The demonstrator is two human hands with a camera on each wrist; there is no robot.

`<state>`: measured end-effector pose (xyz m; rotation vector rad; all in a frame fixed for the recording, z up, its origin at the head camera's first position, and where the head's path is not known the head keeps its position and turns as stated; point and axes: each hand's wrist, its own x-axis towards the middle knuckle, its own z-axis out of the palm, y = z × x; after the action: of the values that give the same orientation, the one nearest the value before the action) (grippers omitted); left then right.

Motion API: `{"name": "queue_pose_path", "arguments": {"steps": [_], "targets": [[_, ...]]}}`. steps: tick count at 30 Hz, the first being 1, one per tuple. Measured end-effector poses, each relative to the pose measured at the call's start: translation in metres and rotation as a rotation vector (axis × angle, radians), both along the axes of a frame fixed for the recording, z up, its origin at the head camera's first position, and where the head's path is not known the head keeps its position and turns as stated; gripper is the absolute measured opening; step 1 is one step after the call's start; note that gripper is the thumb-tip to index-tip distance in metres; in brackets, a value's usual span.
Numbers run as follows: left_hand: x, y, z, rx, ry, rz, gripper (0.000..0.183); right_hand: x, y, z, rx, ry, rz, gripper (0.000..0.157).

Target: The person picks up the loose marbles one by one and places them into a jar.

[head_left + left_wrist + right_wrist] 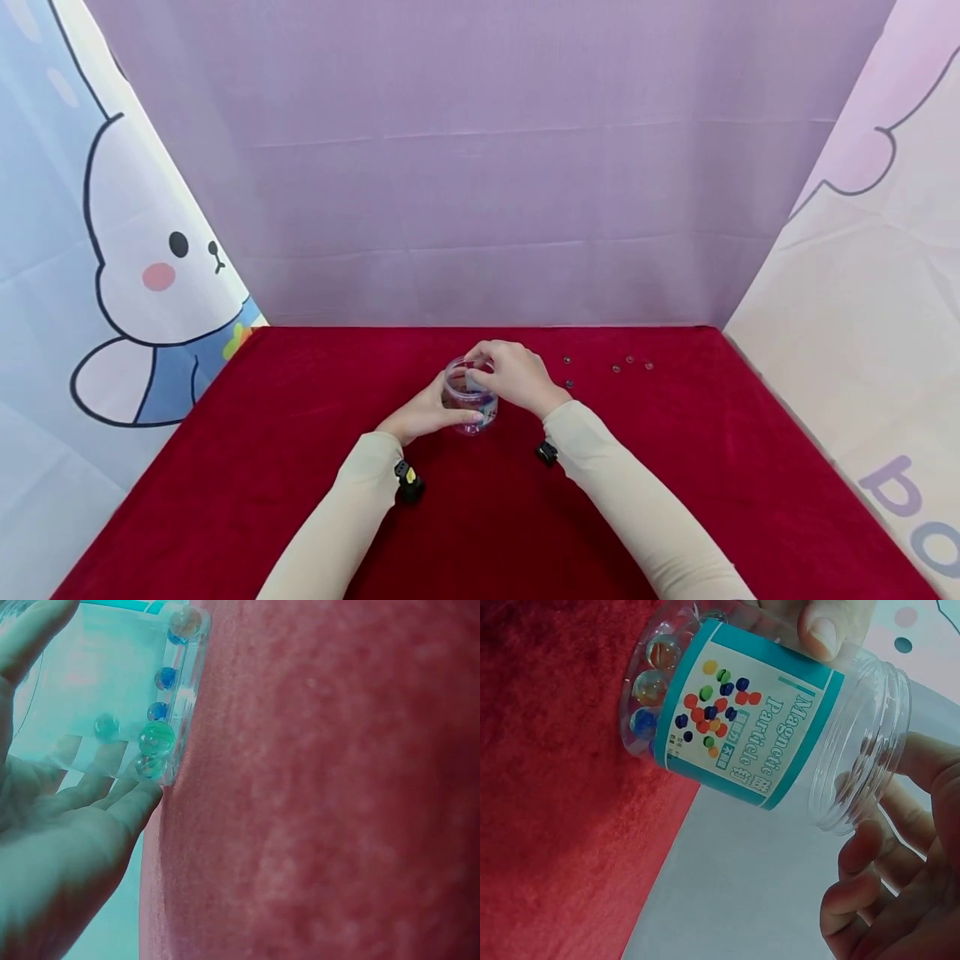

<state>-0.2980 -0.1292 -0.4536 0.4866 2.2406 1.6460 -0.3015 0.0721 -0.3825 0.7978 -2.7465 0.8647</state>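
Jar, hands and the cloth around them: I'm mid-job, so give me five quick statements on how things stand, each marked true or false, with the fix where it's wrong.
1. The left hand grips the jar. True.
2. A lid is screwed onto the jar. False: it is open at the top.
3. Marbles lie at the bottom of the jar. True.
4. The right hand lies flat on the red cloth, away from the jar. False: it is at the jar's open top, above the cloth.
5. Five small round pieces show on the cloth, to the right of the jar. True.
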Motion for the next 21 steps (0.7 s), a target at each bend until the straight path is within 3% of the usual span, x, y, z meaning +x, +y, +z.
{"name": "queue_pose_path", "arguments": {"steps": [14, 21], "targets": [[0.002, 0.002, 0.003, 0.037, -0.005, -0.008, 0.091, 0.002, 0.008, 0.007, -0.009, -0.001, -0.006, 0.02], [0.002, 0.001, 0.002, 0.016, -0.003, 0.006, 0.094, -0.002, 0.019, 0.004, -0.015, 0.043, -0.042, 0.016]]}}
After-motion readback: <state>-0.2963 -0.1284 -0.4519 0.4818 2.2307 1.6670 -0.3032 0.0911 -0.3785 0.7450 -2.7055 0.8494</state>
